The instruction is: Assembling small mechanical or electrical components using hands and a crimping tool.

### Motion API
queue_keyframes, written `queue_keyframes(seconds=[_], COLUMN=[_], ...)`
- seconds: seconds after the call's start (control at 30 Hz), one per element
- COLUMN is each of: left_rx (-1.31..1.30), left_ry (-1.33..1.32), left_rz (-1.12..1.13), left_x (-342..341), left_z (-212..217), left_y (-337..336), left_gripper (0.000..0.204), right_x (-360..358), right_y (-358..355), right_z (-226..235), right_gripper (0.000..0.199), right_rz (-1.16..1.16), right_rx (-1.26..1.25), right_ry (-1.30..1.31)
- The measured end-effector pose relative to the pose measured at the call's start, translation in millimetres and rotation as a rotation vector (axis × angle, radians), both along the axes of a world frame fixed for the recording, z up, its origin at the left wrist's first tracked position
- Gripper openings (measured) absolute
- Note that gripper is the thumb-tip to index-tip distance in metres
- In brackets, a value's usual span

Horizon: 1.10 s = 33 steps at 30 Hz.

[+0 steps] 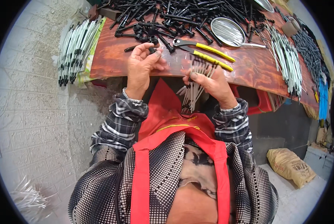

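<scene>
My left hand (140, 71) is raised over the table's near edge, thumb and fingers pinching a small black plastic part (152, 49). To its right, my right hand (217, 85) is closed round a bundle of thin white rods (192, 93) with black tips. The bundle hangs partly below the table edge, over my red apron (161, 100). Just beyond the right hand lie end-cutting pliers (214, 52) with yellow handles, their jaws apart. A large heap of black plastic tube-like parts (167, 18) spreads across the far side of the reddish wooden table (111, 59).
A metal pan (254, 45) holds many thin metal pins (226, 31). White rods with black fittings are stacked at the left (77, 52) and right (286, 59). Grey parts (308, 48) pile at the far right. A tan sack (291, 168) lies on the floor.
</scene>
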<state>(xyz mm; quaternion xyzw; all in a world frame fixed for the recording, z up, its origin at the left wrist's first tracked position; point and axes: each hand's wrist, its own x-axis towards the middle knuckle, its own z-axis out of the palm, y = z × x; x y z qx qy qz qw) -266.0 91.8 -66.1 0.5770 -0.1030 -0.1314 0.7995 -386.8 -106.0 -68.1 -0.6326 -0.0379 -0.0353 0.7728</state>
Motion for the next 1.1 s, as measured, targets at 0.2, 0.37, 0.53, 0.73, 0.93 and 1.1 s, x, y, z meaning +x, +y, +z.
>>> queue_keyframes(seconds=[0.2,0.37,0.53,0.73,0.93,1.1], left_rx=[-0.396,-0.526,-0.569,-0.552,-0.612,-0.551], left_ry=[0.235,0.227,0.186,0.208,0.179,0.198], left_rz=[-0.336,-0.387,-0.440,-0.454,-0.528,-0.437], left_x=[-13,-17,-17,-13,-6,-8], left_z=[19,27,38,45,39,41], left_y=[7,11,16,18,23,19], left_gripper=[0.035,0.036,0.036,0.036,0.036,0.034], right_x=[-2,1,3,5,6,9], right_y=[33,43,50,53,57,54], right_z=[19,27,33,41,44,41], right_gripper=[0.021,0.022,0.026,0.032,0.033,0.032], right_rz=[0.068,0.071,0.070,0.076,0.070,0.083], right_rx=[-0.063,-0.108,-0.072,-0.072,-0.031,-0.045], right_ry=[0.054,0.012,-0.036,-0.033,-0.030,-0.043])
